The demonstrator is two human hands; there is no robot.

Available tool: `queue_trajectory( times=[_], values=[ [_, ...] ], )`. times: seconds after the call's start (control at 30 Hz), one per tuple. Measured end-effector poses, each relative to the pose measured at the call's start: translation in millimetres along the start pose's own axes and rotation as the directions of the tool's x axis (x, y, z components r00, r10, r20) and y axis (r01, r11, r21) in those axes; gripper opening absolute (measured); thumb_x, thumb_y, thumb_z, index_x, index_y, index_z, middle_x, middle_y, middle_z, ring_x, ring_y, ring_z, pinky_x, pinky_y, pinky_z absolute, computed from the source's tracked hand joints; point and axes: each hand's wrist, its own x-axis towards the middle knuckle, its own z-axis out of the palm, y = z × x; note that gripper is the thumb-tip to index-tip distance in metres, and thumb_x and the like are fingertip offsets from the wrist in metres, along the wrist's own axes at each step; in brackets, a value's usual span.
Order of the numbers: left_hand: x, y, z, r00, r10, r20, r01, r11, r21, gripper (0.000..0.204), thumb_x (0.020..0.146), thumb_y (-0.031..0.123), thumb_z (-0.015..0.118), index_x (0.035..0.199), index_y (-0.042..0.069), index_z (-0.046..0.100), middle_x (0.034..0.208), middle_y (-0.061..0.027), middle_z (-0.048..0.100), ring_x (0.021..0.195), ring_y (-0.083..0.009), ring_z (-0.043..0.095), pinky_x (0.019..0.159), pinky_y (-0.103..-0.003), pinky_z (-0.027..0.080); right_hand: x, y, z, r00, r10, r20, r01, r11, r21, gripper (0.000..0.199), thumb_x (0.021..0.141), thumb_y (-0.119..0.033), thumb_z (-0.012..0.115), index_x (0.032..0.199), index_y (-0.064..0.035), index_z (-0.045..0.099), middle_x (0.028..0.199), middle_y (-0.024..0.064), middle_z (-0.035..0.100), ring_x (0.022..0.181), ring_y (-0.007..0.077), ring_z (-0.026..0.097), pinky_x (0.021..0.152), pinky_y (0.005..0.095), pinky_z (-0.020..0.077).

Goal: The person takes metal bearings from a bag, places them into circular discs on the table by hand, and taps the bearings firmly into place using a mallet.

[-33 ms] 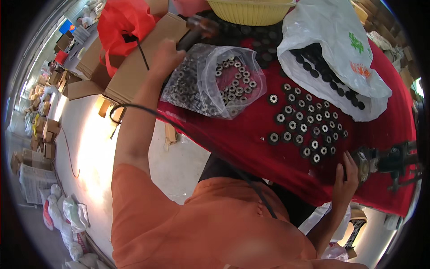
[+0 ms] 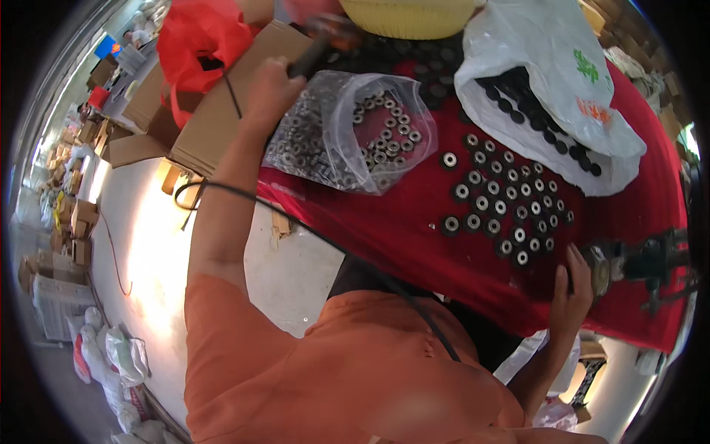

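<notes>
My left hand is closed around the dark handle of a hammer-like tool, whose orange-brown head is blurred. Below it lies a clear plastic bag with many small metal bearings. On the red cloth are spread many black rings with shiny bearings at their centres. At the right, my right hand has its fingers stretched and its thumb apart, close to the round end of a dark green vise-like device. Whether something small and black lies under those fingers I cannot make out.
A white plastic bag spills black discs. At the back stands a yellow basket, with more dark discs before it. An open cardboard box and a red bag are at the left. A black cable crosses near my body.
My left hand and the tool have shifted slightly up and to the left. The right hand stays about where it was beside the device.
</notes>
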Motion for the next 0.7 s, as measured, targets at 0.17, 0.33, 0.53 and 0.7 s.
queue_trajectory(
  times=[0.17, 0.33, 0.53, 0.7],
  values=[
    [-16, 133, -60, 0.979, -0.201, 0.014, 0.166, 0.765, -0.622, 0.031, 0.085, 0.021, 0.075, 0.104, -0.002, 0.066, 0.077, -0.0091, 0.066, 0.072, -0.0139, 0.064, 0.064, -0.027, 0.050, 35, -57, 15, 1.000, -0.003, -0.012, 0.007, 0.934, 0.357, 0.033, 0.094, -0.008, 0.057, 0.125, 0.0030, 0.061, 0.125, 0.0166, 0.064, 0.118, 0.0266, 0.060, 0.102, 0.0338, 0.0430],
    [-90, 226, -44, 0.934, 0.342, -0.108, -0.294, 0.556, -0.778, 0.037, 0.079, 0.018, 0.078, 0.109, 0.003, 0.063, 0.091, -0.0113, 0.061, 0.081, -0.0275, 0.060, 0.068, -0.035, 0.049, 70, -122, 49, 0.976, -0.189, -0.105, 0.205, 0.661, 0.721, 0.053, 0.099, -0.024, 0.057, 0.140, 0.0091, 0.044, 0.132, 0.0220, 0.058, 0.122, 0.0275, 0.058, 0.105, 0.0353, 0.0413],
    [-152, 280, -21, 0.924, 0.361, -0.128, -0.239, 0.283, -0.929, 0.047, 0.077, 0.014, 0.080, 0.117, -0.002, 0.061, 0.104, -0.0187, 0.060, 0.088, -0.0323, 0.061, 0.076, -0.036, 0.051, 47, -120, 49, 0.983, 0.177, -0.046, -0.028, 0.398, 0.917, 0.048, 0.100, -0.023, 0.056, 0.133, 0.0103, 0.046, 0.117, 0.0188, 0.063, 0.103, 0.0248, 0.063, 0.092, 0.0357, 0.0492],
    [-164, 236, -11, 0.956, 0.290, -0.052, -0.220, 0.585, -0.781, 0.046, 0.073, 0.003, 0.076, 0.117, -0.001, 0.062, 0.105, -0.0171, 0.059, 0.089, -0.0345, 0.059, 0.074, -0.040, 0.050, 26, -83, 2, 0.989, 0.132, -0.068, -0.035, 0.653, 0.757, 0.050, 0.097, -0.027, 0.061, 0.129, 0.0095, 0.048, 0.097, 0.0099, 0.061, 0.079, 0.0156, 0.059, 0.070, 0.0282, 0.0478]
  ],
)
